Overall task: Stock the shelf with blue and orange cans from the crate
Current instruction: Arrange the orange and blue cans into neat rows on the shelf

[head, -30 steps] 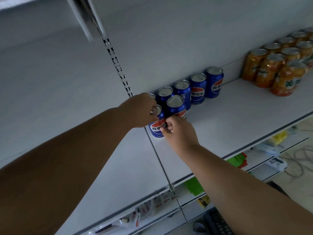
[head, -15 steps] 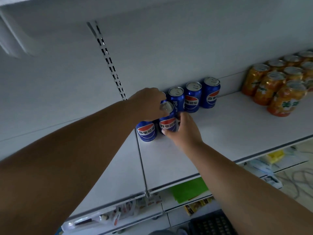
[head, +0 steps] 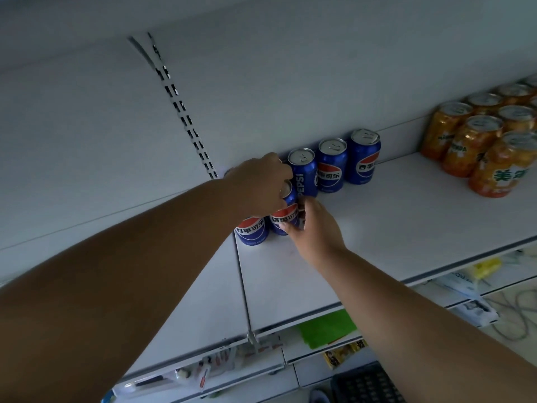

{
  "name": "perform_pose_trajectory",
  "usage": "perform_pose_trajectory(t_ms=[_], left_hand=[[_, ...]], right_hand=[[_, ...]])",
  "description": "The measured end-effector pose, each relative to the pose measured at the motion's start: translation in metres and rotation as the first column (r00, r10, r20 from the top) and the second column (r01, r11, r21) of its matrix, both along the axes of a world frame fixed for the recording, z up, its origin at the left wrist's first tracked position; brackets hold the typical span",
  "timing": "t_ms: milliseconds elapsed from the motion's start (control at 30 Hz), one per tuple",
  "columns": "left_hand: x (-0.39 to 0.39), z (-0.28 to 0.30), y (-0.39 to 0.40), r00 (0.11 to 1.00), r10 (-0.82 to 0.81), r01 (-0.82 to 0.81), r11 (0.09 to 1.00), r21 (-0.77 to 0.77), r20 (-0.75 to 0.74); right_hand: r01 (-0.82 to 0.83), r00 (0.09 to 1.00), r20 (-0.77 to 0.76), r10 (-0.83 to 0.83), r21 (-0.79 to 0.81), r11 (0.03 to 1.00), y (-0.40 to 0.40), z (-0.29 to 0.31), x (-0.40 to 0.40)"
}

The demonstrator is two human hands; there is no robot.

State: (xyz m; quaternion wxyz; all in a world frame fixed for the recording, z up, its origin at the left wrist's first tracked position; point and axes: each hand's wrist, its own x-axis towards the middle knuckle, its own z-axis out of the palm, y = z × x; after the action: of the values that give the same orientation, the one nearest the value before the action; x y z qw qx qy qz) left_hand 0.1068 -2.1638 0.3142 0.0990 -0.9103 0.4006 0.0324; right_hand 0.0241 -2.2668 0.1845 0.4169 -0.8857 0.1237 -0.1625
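Left hand (head: 261, 184) and right hand (head: 313, 225) both curl round one glossy cylindrical blue can (head: 286, 218) on the smooth white shelf (head: 392, 228)

The cans at the back wall (head: 332, 165) were coloured deep blue, with silver tops and a round red, white and blue emblem crossed by white characters. One of them (head: 303, 173) was marked with white letters running down its side. The cans at the right (head: 470, 146) were patterned in orange and yellow, with green lettering. The shelf (head: 406, 216) was painted plain white. A bright green sheet (head: 327, 328) was seen below it, and a black crate with a grid pattern (head: 364, 386).
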Motion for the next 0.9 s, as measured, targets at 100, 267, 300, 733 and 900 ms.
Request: perform_pose_trajectory(t_ms=[100,267,300,733,900], left_hand=[[0.004,0.002,0.001,1.000,-0.019,0.019,0.999,-0.030,-0.001],[0.012,-0.003,0.006,0.998,0.006,-0.011,0.997,-0.082,-0.058],[0.013,-0.004,0.006,0.997,0.007,-0.013,0.996,-0.083,-0.072],[0.055,0.010,-0.001,0.999,-0.041,0.039,0.997,0.062,0.021],[0.060,0.009,-0.007,0.998,-0.059,0.059,0.994,0.095,-0.004]], right_hand=[[0.007,1.000,0.020,-0.007,-0.004,1.000,0.002,0.000,-0.001],[-0.006,1.000,0.003,0.006,-0.005,1.000,0.000,0.001,0.001],[-0.013,1.000,-0.007,0.013,-0.006,1.000,-0.002,0.001,0.002],[-0.060,0.996,0.000,0.087,0.729,0.682,-0.026,0.031,0.022],[-0.040,0.984,-0.082,0.160,0.767,0.641,-0.027,0.027,0.041]])
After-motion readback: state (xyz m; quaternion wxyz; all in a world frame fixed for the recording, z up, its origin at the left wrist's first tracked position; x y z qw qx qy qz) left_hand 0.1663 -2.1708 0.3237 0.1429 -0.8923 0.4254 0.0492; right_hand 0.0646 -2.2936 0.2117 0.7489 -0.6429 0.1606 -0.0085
